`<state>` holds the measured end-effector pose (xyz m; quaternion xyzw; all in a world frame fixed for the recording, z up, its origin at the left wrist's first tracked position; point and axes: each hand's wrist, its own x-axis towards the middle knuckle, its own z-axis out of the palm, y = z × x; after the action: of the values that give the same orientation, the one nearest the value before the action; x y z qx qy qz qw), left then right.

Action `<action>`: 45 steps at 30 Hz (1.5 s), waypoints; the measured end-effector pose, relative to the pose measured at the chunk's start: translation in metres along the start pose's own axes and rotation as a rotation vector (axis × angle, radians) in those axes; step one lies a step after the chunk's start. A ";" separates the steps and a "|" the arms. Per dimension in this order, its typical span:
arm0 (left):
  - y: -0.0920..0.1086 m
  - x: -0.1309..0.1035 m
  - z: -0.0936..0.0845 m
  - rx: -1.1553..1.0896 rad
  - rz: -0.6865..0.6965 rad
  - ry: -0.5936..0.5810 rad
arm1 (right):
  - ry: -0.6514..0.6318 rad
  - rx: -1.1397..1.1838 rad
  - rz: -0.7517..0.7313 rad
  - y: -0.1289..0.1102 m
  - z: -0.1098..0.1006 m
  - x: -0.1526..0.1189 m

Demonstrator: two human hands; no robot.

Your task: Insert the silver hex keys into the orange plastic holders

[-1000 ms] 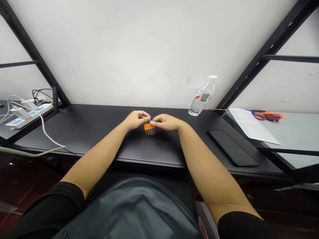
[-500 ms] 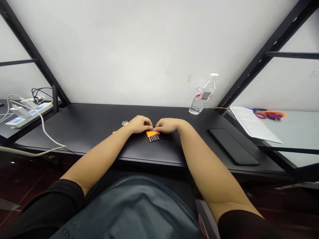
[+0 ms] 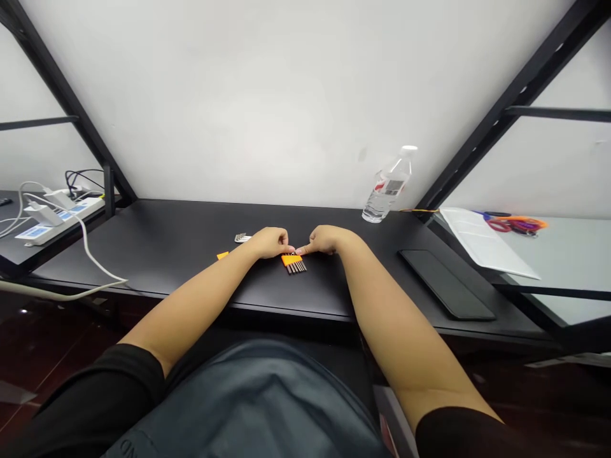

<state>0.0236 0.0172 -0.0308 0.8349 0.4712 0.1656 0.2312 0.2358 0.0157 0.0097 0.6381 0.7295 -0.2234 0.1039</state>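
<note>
An orange holder with a row of metal hex keys [image 3: 292,261] lies on the black desk, its key shafts pointing towards me. My left hand [image 3: 271,243] is closed at the holder's left upper edge, thumb against it and the other fingers curled. From the other side my right hand [image 3: 326,239] presses a stretched digit on the holder's top right corner while its remaining fingers are folded in. Both hands partly hide the upper ends of the keys. Beyond my left wrist lie several loose silver hex keys [image 3: 242,238]. An orange piece [image 3: 223,256] pokes out beside my left forearm.
A water bottle [image 3: 387,186] stands near the wall at the back right. A dark flat tablet-like slab [image 3: 443,283] lies right of my right forearm. White power strip [image 3: 62,219] and cables are on the left; a white sheet [image 3: 487,242] and scissors [image 3: 518,224] are far right.
My right hand has gone from a pinch to one digit stretched onto the holder, with its other fingers curled away. My left hand stays almost in place. The view has shifted slightly.
</note>
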 end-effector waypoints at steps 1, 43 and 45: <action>0.000 -0.001 0.000 0.000 -0.001 0.001 | -0.001 0.015 -0.010 0.002 0.000 0.001; -0.069 -0.126 -0.086 0.107 -0.235 0.099 | 0.155 -0.052 -0.110 -0.032 0.007 -0.033; -0.072 -0.123 -0.077 0.077 -0.231 0.086 | 0.110 -0.086 -0.090 -0.023 -0.005 -0.028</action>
<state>-0.1267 -0.0387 -0.0124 0.7755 0.5798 0.1550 0.1960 0.2190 -0.0086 0.0312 0.6111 0.7708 -0.1610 0.0809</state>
